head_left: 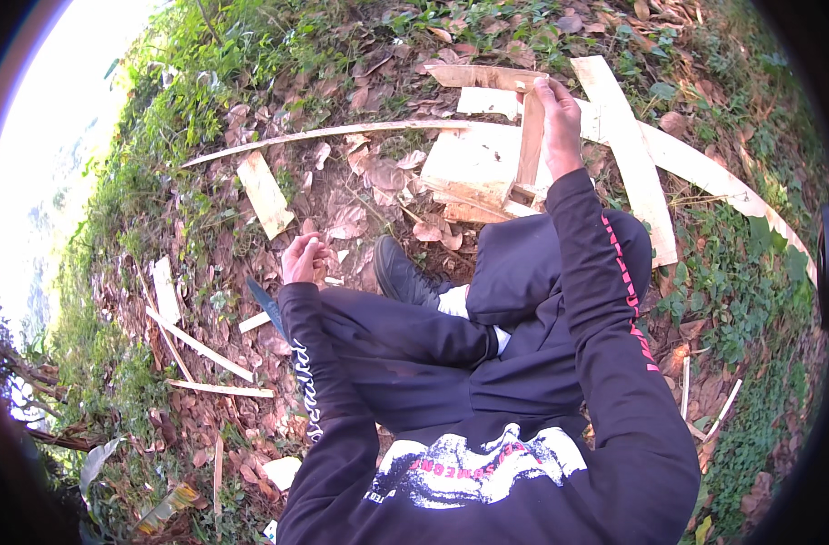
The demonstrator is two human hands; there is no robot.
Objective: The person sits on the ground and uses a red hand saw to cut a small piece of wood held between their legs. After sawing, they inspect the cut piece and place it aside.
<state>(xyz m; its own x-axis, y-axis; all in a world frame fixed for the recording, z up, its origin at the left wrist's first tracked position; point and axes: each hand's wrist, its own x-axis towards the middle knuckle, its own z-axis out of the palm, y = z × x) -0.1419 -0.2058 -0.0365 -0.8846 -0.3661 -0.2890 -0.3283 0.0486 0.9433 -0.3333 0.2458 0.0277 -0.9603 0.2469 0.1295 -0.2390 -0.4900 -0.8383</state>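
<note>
My right hand [560,127] is closed, its thumb and fingertips at the upper end of a short brown wooden strip [529,145]. The strip's lower end meets a small wooden frame piece [522,193]. Beneath lies a pale board [469,162], with a curved-edged plank [487,76] just beyond. My left hand [303,258] hovers by my left knee, its fingers curled together; whatever they hold, if anything, is too small to make out. Partly hidden under my left forearm is a flat blue-green thing [260,298].
A long thin board [324,133] runs across the ground in front. One wide pale plank [628,154] crosses another long board [696,168] at the right. A short board [265,193] lies ahead of my left hand. Several wood strips [201,343] are scattered left among dry leaves and grass.
</note>
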